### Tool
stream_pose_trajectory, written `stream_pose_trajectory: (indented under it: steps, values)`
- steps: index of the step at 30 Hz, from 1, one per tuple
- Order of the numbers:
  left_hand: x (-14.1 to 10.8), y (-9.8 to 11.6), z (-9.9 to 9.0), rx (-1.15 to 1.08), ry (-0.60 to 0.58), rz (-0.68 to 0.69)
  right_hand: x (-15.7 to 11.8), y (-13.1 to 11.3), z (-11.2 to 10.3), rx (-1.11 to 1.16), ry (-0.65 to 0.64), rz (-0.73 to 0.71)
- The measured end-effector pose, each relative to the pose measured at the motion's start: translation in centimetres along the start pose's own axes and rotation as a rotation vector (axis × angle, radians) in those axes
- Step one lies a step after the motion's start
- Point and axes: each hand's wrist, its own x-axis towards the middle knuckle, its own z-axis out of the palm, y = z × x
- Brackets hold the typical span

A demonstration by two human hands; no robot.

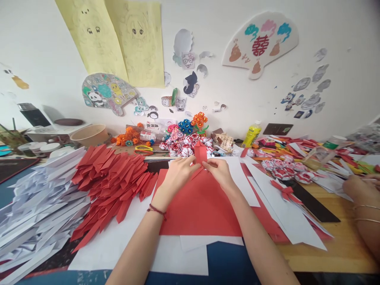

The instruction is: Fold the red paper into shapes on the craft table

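Both grips, left hand [180,172] and right hand [220,171], are pinching a folded red paper strip [201,152] above a red sheet [202,211]. A beige bowl [91,137] is standing on the bench [335,255], contents indiscernible; a yellow bottle [252,135] is standing farther right.

left hand [180,171], right hand [220,172] pinched; 2 forearms [254,227] outstretched

We see pencil-sketched yellow paper [145,51] on the wall [204,14], a panda-decorated fan cutout [107,92] below it, and, lower, a beige bowl [90,135] and a yellow bottle [251,136].
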Motion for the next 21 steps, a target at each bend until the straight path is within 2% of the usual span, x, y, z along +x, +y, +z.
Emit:
stream_pose_trajectory:
  steps: [4, 8, 13, 16, 18, 21]
  values:
    - [0.0, -0.1, -0.1, -0.044, 0.0, -0.091, -0.2, -0.5, 0.1, 0.062, -0.004, -0.039]
    - [0.2, 0.0, 0.1, -0.184, 0.03, -0.222, -0.4, -1.2, 0.2, 0.119, -0.016, -0.061]
    - [0.5, 0.6, 0.4, -0.4, 0.159, -0.338, -0.7, -1.9, 0.4, 0.173, -0.018, -0.091]
    - [0.7, 0.7, 0.7, -0.54, 0.247, -0.489, -0.8, -2.2, 0.4, 0.204, -0.017, -0.094]
    - [0.8, 0.6, 1.1, -0.649, 0.247, -0.57, -0.9, -2.3, 0.4, 0.226, -0.011, -0.097]
    - [0.9, 0.2, 1.6, -0.851, 0.192, -0.62, -0.9, -2.3, 0.5, 0.249, -0.016, -0.096]
